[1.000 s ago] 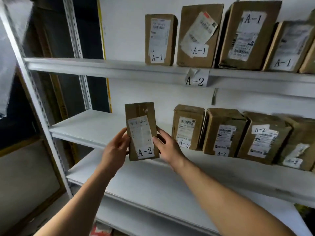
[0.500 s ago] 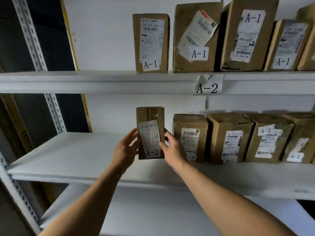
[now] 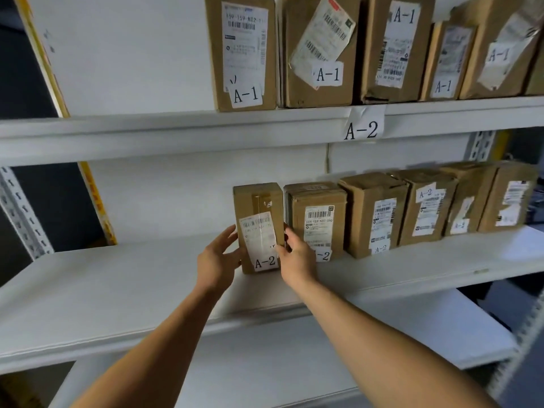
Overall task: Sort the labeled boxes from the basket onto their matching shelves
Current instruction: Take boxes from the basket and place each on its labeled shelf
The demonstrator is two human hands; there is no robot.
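A brown cardboard box [image 3: 257, 219] with a white label reading A-2 stands upright on the middle shelf [image 3: 132, 278], at the left end of a row of A-2 boxes [image 3: 374, 213]. My left hand [image 3: 216, 260] holds its left side. My right hand [image 3: 295, 256] grips its right edge, fingers between it and the neighbouring box [image 3: 319, 216]. The paper tag A-2 [image 3: 363, 128] hangs on the shelf edge above this row.
The upper shelf [image 3: 147, 128] carries a row of boxes marked A-1 [image 3: 244, 54]. The left half of the middle shelf is bare white board. A lower shelf [image 3: 412, 334] shows beneath. Perforated metal uprights [image 3: 20, 207] stand at the left and right.
Both hands have carried the A-2 box forward and set it on the middle shelf beside the other A-2 boxes. The view has moved closer to the shelves.
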